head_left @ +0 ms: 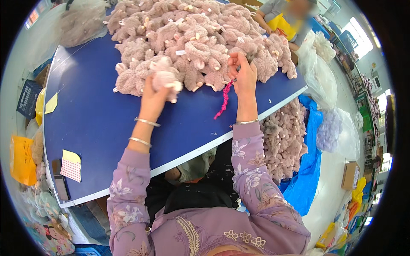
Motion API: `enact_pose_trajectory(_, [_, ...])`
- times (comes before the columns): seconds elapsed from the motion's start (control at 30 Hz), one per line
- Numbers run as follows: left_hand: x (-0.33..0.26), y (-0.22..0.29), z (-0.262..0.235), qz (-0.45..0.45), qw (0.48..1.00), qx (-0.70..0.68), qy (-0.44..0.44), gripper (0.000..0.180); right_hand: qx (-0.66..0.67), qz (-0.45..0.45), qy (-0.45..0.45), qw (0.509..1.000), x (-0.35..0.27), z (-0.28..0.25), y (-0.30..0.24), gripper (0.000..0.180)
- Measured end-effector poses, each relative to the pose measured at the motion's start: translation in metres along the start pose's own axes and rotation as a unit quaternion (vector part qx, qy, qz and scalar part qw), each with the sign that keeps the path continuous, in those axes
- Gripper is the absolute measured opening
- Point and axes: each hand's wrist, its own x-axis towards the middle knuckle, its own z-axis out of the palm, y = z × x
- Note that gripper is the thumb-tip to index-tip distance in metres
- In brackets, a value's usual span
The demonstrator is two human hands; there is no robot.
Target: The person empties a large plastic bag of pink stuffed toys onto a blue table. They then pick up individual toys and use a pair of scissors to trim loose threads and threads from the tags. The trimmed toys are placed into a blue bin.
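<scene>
My left hand (154, 94) is closed around a pale pink plush toy (165, 79) at the near edge of a big pile. In my right hand (245, 76) are small thread snips (250, 56), their dark tip showing above the fingers and the rest hidden in the palm. A bright pink knotted cord (225, 100) dangles from that hand over the table. Dusty-pink plush toys (188, 34) with small white tags are heaped just beyond both hands.
The blue table (106, 141) has a pale edge strip. A sticker sheet (71, 165) and a dark phone-like object (61, 187) lie at its left corner. More plush toys (284, 141) fill a blue-lined container at right. Another person (277, 19) sits across the table.
</scene>
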Motion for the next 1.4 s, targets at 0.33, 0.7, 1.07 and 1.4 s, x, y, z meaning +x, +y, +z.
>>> enact_pose_trajectory(0.33, [-0.032, 0.019, -0.005, -0.145, 0.922, -0.321, -0.164, 0.05, -0.254, -0.063, -0.253, 0.931, -0.067, 0.053, 0.027, 0.057])
enact_pose_trajectory(0.7, [-0.036, 0.029, 0.01, -0.182, 0.971, -0.076, -0.136, 0.037, -0.216, -0.004, -0.222, 0.951, -0.07, 0.041, 0.028, 0.022])
enact_pose_trajectory(1.07, [-0.035, 0.029, 0.015, -0.129, 0.964, -0.215, -0.082, 0.038, -0.167, 0.093, -0.211, 0.958, -0.067, 0.037, 0.016, 0.023])
enact_pose_trajectory(1.4, [-0.027, 0.033, 0.02, -0.042, 0.962, -0.267, 0.037, 0.022, -0.028, 0.11, -0.111, 0.987, -0.063, 0.03, 0.021, 0.013])
